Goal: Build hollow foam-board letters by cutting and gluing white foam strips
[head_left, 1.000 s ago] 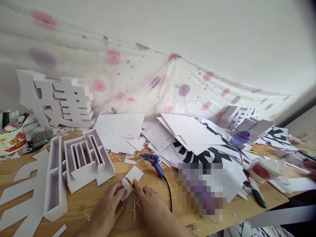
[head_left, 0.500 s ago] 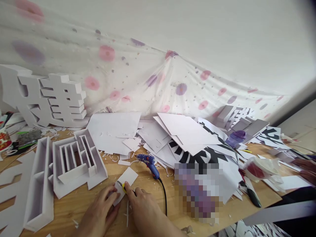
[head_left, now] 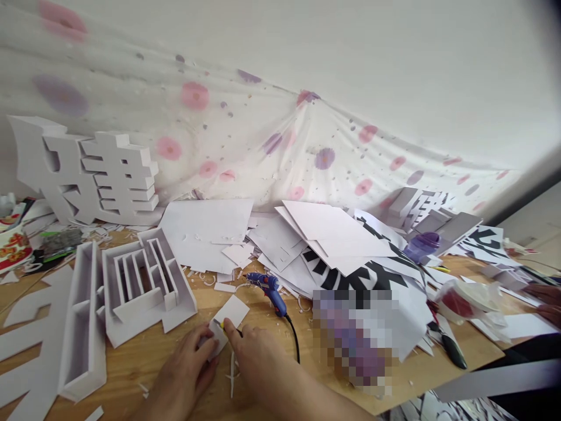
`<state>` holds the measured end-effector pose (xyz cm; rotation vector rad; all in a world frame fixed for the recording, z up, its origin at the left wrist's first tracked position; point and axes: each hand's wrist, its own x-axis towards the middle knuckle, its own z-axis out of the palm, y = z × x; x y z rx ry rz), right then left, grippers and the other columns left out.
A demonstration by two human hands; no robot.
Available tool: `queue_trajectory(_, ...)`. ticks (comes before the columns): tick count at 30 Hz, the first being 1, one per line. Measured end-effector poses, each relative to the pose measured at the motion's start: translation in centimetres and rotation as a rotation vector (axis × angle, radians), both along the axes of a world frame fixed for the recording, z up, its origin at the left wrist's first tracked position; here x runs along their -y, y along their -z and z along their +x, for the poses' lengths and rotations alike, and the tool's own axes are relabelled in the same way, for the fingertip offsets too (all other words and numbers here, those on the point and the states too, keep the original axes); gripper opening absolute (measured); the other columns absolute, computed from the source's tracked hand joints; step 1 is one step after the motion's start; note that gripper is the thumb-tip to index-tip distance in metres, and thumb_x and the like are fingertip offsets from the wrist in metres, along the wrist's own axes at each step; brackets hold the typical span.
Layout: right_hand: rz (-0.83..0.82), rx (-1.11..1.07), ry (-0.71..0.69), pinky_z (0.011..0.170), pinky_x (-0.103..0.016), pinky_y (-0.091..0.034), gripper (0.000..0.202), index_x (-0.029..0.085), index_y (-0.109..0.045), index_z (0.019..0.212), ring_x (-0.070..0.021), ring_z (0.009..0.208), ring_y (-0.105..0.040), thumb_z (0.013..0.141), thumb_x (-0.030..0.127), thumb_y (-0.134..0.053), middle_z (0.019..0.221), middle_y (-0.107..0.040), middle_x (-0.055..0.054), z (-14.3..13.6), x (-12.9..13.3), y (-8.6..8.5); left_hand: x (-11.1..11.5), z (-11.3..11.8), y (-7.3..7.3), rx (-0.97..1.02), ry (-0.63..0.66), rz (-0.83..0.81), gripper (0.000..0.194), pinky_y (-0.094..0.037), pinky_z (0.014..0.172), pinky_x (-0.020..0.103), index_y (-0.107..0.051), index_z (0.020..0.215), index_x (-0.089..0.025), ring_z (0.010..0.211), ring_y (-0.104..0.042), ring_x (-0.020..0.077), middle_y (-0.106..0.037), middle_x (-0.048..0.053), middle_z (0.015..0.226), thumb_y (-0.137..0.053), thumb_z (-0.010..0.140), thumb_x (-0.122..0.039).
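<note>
both hands have stayed on the same small white card while the view has swung a little, so that the desk sits slightly further right and lower than half a second ago; the yellow cutter's tip has crept nearer the card's close end

left hand (head_left: 186, 374) lies flat with its fingers pressed on the near left part of the white card piece (head_left: 228, 318), pinning it to the wooden table (head_left: 272, 345). right hand (head_left: 254, 359) is closed around a small yellow cutter (head_left: 224, 325), of which only the yellow tip shows between thumb and forefinger, touching the card's near edge. the card is a small, plain white rectangle lying skewed, its far corner pointing toward the blue glue gun (head_left: 269, 287), which rests just beyond it with its black cord (head_left: 294, 342) trailing back beside the right wrist. thin white offcuts lie on the wood between the 2 hands

to the left lies an open white foam letter shell (head_left: 144, 286), a shallow tray-like form split by upright strips into narrow compartments; they show only the wood beneath. beside it a long narrow white trough (head_left: 83, 327) of the same make stands with 2 or 3 cells, also holding nothing that can be seen. a finished white block character (head_left: 94, 172) leans upright against the flowered cloth (head_left: 263, 140). loose white sheets (head_left: 333, 234) and black-printed paper (head_left: 350, 272) are heaped to the right, with a purple bottle (head_left: 423, 244) behind them. another person's hand (head_left: 546, 295) rests at the far right edge
</note>
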<state>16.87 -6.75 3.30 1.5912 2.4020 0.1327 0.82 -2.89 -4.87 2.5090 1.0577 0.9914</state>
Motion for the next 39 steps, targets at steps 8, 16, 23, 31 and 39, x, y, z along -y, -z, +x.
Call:
queue_trajectory(8,0.018,0.01,0.014,0.047,-0.026,-0.04,0.065,0.007,-0.034,0.136,-0.0177,0.065,-0.059,0.076,0.014,-0.056,0.082,-0.065,-0.011,1.2,1.4,0.8,0.1,0.1,-0.1,-0.008,-0.013,-0.003,0.013,-0.055,0.077,0.033,-0.062,0.084,-0.024,0.096,-0.063,0.0228,-0.062,0.008,0.1,-0.049,0.081,-0.021)
queue_trajectory(16,-0.022,0.02,0.038,0.045,-0.027,-0.04,0.068,0.009,-0.031,0.137,-0.0195,0.066,-0.06,0.074,0.013,-0.056,0.083,-0.064,-0.01,2.5,3.0,2.5,0.0,0.2,0.3,0.021,-0.007,-0.003,0.014,-0.055,0.078,0.033,-0.062,0.084,-0.023,0.099,-0.062,0.0231,-0.062,0.006,0.099,-0.049,0.08,-0.02)
queue_trajectory(23,0.008,-0.044,0.087,0.05,-0.026,-0.043,0.069,0.012,-0.029,0.138,-0.019,0.069,-0.061,0.075,0.008,-0.054,0.085,-0.064,-0.008,3.1,3.8,3.0,-0.1,0.0,0.5,0.011,-0.004,0.026,0.015,-0.054,0.079,0.032,-0.061,0.086,-0.024,0.101,-0.061,0.0226,-0.062,0.005,0.096,-0.048,0.081,-0.019)
queue_trajectory(31,-0.031,-0.255,0.31,0.064,-0.022,-0.047,0.06,0.021,-0.037,0.137,-0.017,0.078,-0.064,0.08,0.003,-0.046,0.091,-0.065,-0.006,4.6,4.3,2.3,-0.9,-0.7,1.2,0.068,-0.025,0.027,0.008,-0.053,0.081,0.031,-0.056,0.085,-0.023,0.1,-0.061,0.0213,-0.06,0.005,0.102,-0.051,0.079,-0.021)
queue_trajectory(39,0.144,-0.303,0.456,0.083,-0.037,-0.048,0.072,0.025,-0.039,0.137,-0.0271,0.1,-0.056,0.071,-0.004,-0.048,0.109,-0.059,-0.013,5.0,1.2,4.0,-0.9,-1.3,-0.8,0.193,0.001,0.15,0.012,-0.051,0.086,0.032,-0.052,0.092,-0.022,0.104,-0.059,0.0203,-0.059,0.007,0.104,-0.054,0.081,-0.018)
